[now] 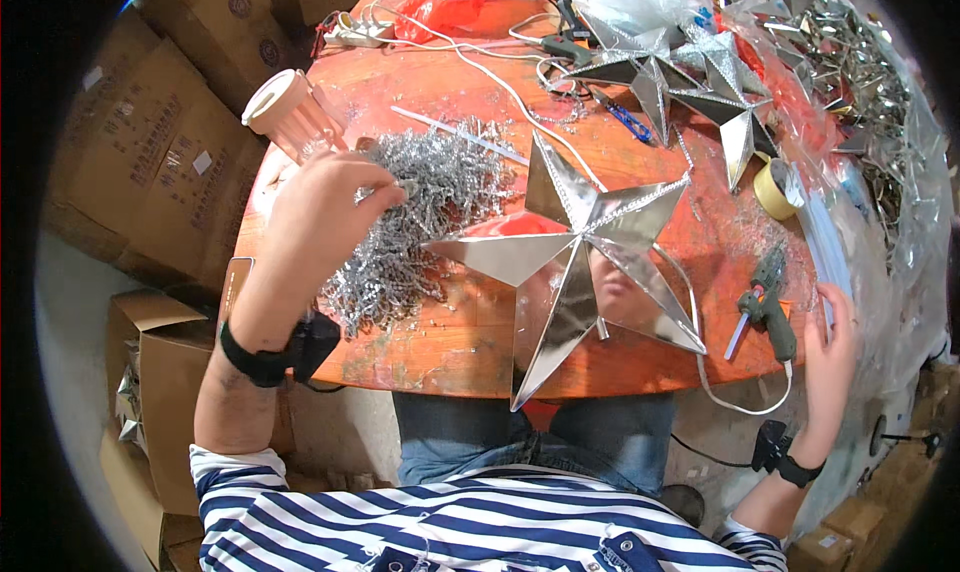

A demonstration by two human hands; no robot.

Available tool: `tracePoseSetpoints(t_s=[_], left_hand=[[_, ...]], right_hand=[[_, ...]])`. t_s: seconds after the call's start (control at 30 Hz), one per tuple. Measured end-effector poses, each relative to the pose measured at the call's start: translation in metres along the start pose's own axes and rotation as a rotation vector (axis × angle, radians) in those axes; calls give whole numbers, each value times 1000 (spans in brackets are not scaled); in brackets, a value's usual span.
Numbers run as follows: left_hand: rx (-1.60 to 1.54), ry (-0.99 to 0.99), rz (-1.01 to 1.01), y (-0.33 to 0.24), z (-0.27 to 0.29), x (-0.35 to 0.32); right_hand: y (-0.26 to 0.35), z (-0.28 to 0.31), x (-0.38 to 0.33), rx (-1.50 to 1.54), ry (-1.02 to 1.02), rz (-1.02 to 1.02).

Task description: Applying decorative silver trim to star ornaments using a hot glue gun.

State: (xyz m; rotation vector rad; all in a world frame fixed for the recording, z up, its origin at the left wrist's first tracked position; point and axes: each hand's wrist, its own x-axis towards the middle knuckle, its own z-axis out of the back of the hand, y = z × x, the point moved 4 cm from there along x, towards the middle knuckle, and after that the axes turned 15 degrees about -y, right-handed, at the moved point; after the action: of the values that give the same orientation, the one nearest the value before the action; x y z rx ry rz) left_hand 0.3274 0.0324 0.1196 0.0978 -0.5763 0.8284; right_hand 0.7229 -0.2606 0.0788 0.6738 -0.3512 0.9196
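My left hand (325,207) is at a heap of silver tinsel garland (450,182), its thumb and forefinger pinched on a bit of tinsel. Right of the heap lies a large mirror-silver star (575,242), with beaded silver trim along some upper ridges. At the table's right side, my right hand (833,342) has its fingers around the lower end of a bundle of pale translucent glue sticks (822,237); a stick shows between them. Just left of that hand rests a green glue gun (768,312) with a stick in it and a white cord.
A pink lidded cup (285,107) stands beyond my left hand. Yellow tape (775,189), blue scissors (625,119) and more silver stars (650,72) lie to the right and back. A power strip (358,32) trails white cords. Cardboard boxes (140,132) stand along the left.
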Motion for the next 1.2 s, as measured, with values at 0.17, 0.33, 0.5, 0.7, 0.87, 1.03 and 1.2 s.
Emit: tracePoseSetpoints(t_s=[0.17,0.33,0.5,0.7,0.87,1.03,1.2], left_hand=[[-237,-32,292,12,62,48],[-494,-233,103,32,128,110],[-679,-259,41,-26,191,144],[-637,-68,-3,-137,169,150],[-779,241,-127,-175,133,123],[-891,679,-18,-167,61,83],[-850,932,193,-174,24,54]], right_hand=[[-5,31,13,34,-142,-14],[30,55,25,162,-164,37],[94,72,55,593,-34,76],[214,61,98,1359,-27,356],[216,50,90,1624,659,-162],[141,38,67,1221,547,-299],[114,42,36,879,624,-214]])
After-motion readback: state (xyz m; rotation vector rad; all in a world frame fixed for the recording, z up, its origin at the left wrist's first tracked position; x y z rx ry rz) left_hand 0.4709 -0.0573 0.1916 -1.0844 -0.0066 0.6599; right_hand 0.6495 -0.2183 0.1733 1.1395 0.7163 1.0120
